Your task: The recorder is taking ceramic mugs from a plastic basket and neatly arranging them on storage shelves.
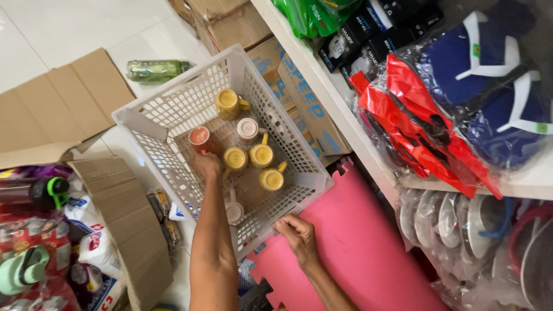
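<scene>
Head cam: left hand (206,165) inside basket (151,124), closed on orange mug (199,137); yellow mugs (253,156) just right. Right hand (298,233) grips basket's near rim.

An orange mug (200,138) is being gripped, upright, at the left of a white lattice basket (151,121), whose near rim is being held at the corner. Beside it, yellow mugs (261,154) and pale mugs (247,129) are standing upright in a loose cluster on the basket floor.
</scene>
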